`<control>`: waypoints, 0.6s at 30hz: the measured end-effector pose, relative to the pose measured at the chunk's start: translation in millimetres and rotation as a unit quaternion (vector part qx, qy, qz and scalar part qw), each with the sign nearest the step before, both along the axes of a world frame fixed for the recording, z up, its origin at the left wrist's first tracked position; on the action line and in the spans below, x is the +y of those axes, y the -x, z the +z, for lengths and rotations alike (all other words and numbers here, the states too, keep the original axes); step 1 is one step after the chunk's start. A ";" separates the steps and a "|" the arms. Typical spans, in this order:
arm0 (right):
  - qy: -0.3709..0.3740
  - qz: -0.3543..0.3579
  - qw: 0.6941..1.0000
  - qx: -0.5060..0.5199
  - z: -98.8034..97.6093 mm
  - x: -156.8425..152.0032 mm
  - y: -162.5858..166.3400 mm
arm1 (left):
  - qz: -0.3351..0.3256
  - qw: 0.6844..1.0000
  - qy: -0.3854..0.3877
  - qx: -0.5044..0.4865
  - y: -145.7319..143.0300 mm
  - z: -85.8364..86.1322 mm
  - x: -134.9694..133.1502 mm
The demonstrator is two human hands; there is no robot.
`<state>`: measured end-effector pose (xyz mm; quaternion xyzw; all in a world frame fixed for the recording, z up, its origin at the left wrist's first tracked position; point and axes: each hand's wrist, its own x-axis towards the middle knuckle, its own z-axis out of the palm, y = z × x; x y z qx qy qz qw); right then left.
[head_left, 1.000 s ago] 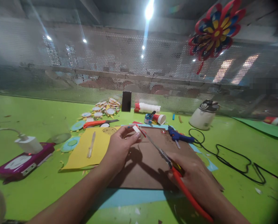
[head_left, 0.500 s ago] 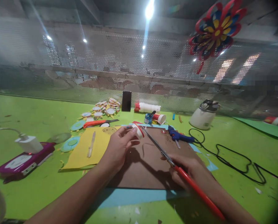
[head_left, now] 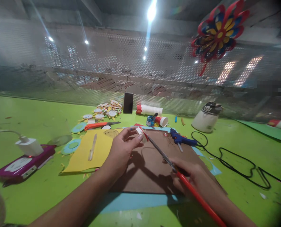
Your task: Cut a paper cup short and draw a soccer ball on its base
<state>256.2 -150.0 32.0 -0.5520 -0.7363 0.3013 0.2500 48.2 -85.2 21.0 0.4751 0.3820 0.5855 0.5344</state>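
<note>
My left hand pinches a small white piece with a red edge, which looks like card or part of a paper cup. In my right hand are long scissors with red handles. Their blade tips touch or nearly touch the red edge; I cannot tell whether they cut into it. Both hands are above a brown board. To the left lies a yellow sheet with a pen on it.
A blue glue gun with a black cord lies right of the board. Farther back are an orange cutter, a pile of paper discs, a phone, white cups and a kettle. A purple power strip sits left.
The white piece has been turned in my left fingers, so its red edge faces the scissors differently. The blade tips have shifted slightly right and down.
</note>
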 end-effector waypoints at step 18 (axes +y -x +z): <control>-0.047 -0.023 0.996 -0.079 -3.1 1.4 -0.4 | 0.014 0.999 0.010 -0.029 -2.2 8.5 -4.0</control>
